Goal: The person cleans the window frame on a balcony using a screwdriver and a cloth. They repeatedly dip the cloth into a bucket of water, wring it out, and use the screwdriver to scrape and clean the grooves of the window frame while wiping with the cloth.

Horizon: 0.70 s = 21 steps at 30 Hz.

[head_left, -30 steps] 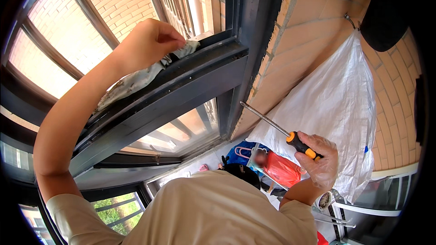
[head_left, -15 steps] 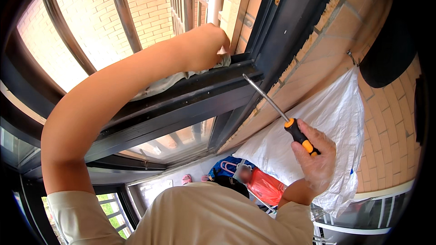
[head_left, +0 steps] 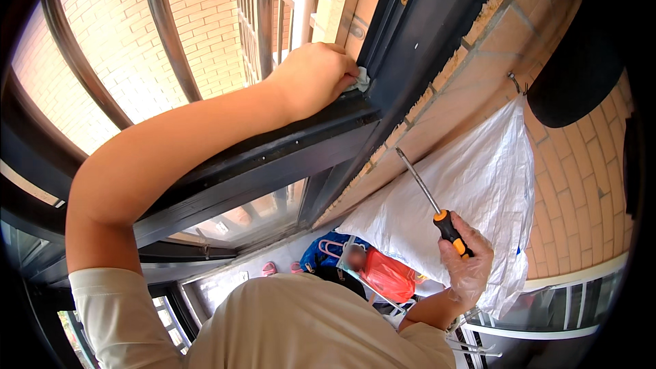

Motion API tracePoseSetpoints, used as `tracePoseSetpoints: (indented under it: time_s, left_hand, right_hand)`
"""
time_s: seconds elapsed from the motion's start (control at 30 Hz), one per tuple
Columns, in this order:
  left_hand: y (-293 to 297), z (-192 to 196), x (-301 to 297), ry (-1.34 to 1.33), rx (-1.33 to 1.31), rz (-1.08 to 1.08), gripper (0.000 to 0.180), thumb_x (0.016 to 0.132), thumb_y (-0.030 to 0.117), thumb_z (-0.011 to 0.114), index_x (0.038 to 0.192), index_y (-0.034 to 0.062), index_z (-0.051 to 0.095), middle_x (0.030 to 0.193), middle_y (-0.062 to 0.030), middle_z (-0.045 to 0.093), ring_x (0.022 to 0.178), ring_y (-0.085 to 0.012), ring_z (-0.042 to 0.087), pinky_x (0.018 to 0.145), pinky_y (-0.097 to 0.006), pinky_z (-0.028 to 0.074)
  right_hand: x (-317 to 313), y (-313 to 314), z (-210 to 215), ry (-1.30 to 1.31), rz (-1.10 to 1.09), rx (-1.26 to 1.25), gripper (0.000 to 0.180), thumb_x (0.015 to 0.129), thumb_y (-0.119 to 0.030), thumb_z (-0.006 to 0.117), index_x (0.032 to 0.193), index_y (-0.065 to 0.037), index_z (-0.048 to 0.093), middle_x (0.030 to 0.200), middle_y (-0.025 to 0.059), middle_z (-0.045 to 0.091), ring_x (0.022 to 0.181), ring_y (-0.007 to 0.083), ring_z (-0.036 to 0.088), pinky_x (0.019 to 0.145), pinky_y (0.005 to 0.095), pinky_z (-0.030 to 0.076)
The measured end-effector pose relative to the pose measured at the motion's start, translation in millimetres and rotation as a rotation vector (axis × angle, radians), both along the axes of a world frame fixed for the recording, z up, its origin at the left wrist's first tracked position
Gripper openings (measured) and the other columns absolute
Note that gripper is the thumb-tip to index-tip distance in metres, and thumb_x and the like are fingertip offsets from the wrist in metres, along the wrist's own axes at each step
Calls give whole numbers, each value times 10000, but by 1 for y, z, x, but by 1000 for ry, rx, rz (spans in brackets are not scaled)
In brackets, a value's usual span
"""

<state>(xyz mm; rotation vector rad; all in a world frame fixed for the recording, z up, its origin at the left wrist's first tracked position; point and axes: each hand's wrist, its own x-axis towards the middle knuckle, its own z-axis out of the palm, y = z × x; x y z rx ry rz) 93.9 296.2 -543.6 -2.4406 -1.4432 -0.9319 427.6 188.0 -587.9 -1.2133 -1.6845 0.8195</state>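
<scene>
My left hand [head_left: 316, 76] presses a crumpled cloth [head_left: 360, 82] into the dark window frame [head_left: 273, 160] corner, while my gloved right hand [head_left: 468, 263] grips a screwdriver [head_left: 437, 215] held clear.

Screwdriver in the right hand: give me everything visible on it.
The screwdriver has a long, thin grey metal shaft and a black-and-orange handle. The right hand, in a thin clear glove, grips the handle; the shaft points up and left toward the brick wall, its tip free, touching nothing.
</scene>
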Motion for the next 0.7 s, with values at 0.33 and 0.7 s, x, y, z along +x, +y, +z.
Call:
tracePoseSetpoints:
  time_s: [0.33,0.7]
  left_hand:
    - [-14,24,12,624,-205,122,380,799,22,469,1166,43,564,967,-150,591,833,-305,626,751,-368,506]
    - [-12,20,-6,757,60,101,330,831,63,488,1149,71,576,1009,-129,590,817,-249,645,696,-345,518]
  right_hand:
    - [0,-2,-5,20,0,-34,452,658,91,684,1098,11,617,925,131,635,811,134,574,733,239,443]
    - [10,-11,-8,38,-15,-79,457,645,108,676,1088,12,622,912,130,638,822,142,582,733,239,447]
